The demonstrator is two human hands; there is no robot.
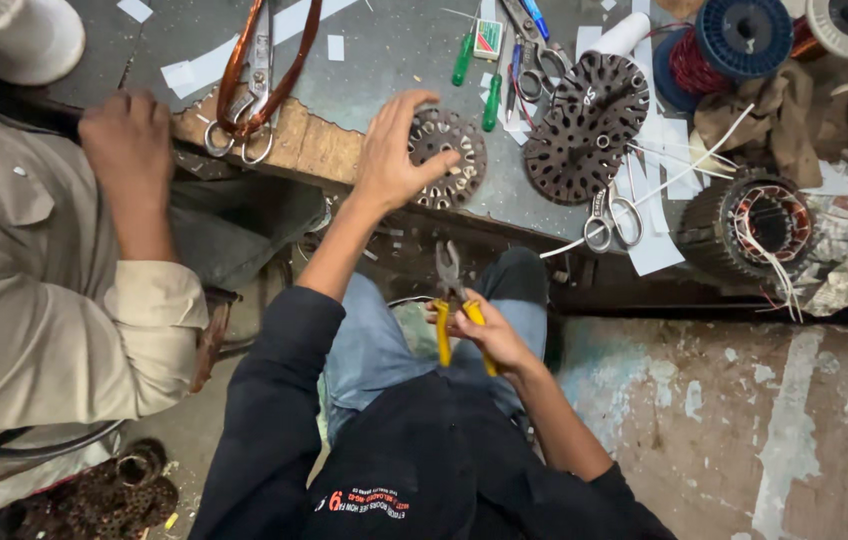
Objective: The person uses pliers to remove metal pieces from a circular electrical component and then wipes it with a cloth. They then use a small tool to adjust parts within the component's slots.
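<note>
Head view, left hand [394, 150] spread open over round metal disc [448, 158], right hand [489, 333] clamped on yellow-handled pliers [452, 300].

Pliers [452, 300] in right hand [492, 335]: dull grey steel jaws, glossy yellow plastic grips. Left hand [391, 150] on small slotted lamination disc [447, 158], dark matt metal, rust-tinged; larger lamination stack [586, 125] the same. Bench [384, 50]: scuffed grey sheet top, raw chipped wood along near edge. Copper wire coil [269, 60], glossy reddish enamel. Screwdrivers [463, 58], shiny green plastic handles. Scissors [612, 215], bright metal. White paper strips [656, 245], matt. Stator [754, 225], ribbed dark metal, coppery windings. Floor [744, 420]: rough, flaking concrete.
</note>
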